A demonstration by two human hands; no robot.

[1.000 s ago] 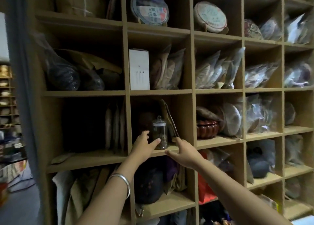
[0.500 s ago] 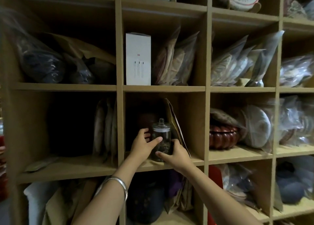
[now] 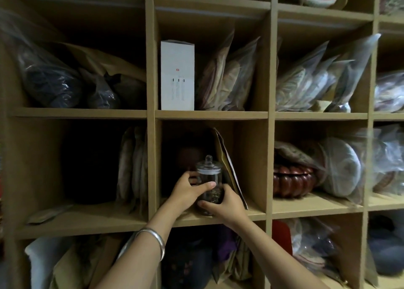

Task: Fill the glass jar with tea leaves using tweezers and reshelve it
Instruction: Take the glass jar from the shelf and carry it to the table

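A wall of tan wooden shelves (image 3: 209,114) fills the view, split into square cubbies and dimly lit. In the middle cubby a glass jar (image 3: 209,185) stands on the shelf board near its front edge, upright, with its knobbed glass lid (image 3: 208,165) on. Dark tea leaves (image 3: 211,196) show through the glass in its lower part.

Both hands are on the jar. The left hand (image 3: 185,191) wraps it from the left, thumb across the front of the glass and fingers curled round the far side. The right hand (image 3: 227,203) grips it lower down from the right, thumb under the front near the base. A silver bangle (image 3: 154,240) sits on the left forearm.

Just right of the jar a brown paper envelope (image 3: 227,164) leans against the cubby's side wall. Whether it touches the jar cannot be told. Behind the jar the cubby is dark, with a round shape too dim to make out.

In the cubby above stands a white box (image 3: 177,75), upright, with brown packets in clear bags (image 3: 227,79) leaning beside it. To the right of the jar's cubby sits a dark red ribbed bowl (image 3: 294,181), with a round wrapped cake in a clear bag (image 3: 343,166) beside it. The cubby above that holds more clear bags, tilted. At upper left lie dark plastic sacks (image 3: 50,79), and flat wrapped discs (image 3: 133,164) stand on edge in the cubby left of the jar.
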